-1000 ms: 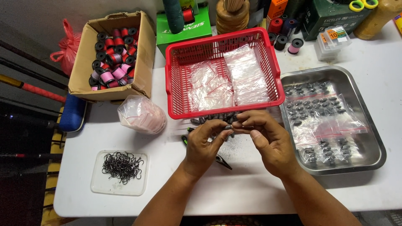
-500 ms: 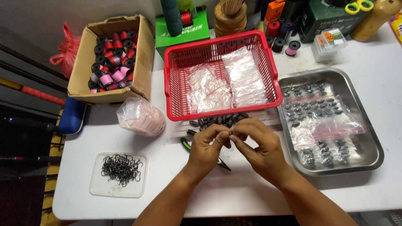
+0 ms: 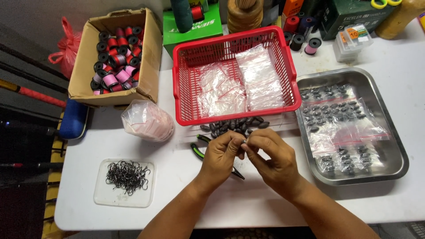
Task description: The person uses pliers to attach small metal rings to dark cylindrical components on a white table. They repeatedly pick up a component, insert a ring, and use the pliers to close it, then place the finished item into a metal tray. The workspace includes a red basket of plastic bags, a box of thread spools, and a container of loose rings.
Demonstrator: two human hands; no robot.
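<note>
Both hands meet just above the white tabletop (image 3: pixel 248 208), fingertips pinched together on something tiny between them: the left hand (image 3: pixel 221 156) and the right hand (image 3: pixel 271 160) are closed around a small dark piece, most likely one of the oval sinkers, though it is too small and too covered by the fingers to tell for sure. Just beyond the fingers lies a loose heap of dark oval sinkers (image 3: pixel 234 126), touching the front wall of the red basket (image 3: pixel 186 106), which holds flat stacks of small clear zip bags (image 3: pixel 261 84). To the right, the metal tray (image 3: pixel 394 146) already carries several clear bags filled with dark sinkers, so a fair share of the packing looks done, while the loose heap shows that more is left. Green-handled pliers (image 3: pixel 199 148) lie partly under the left hand. To the left sit a clear lid with a tangle of black hooks (image 3: pixel 127 176), a puffy bag of pinkish bags (image 3: pixel 148 120), and a cardboard box (image 3: pixel 150 62) of pink, red and black thread spools.
</note>
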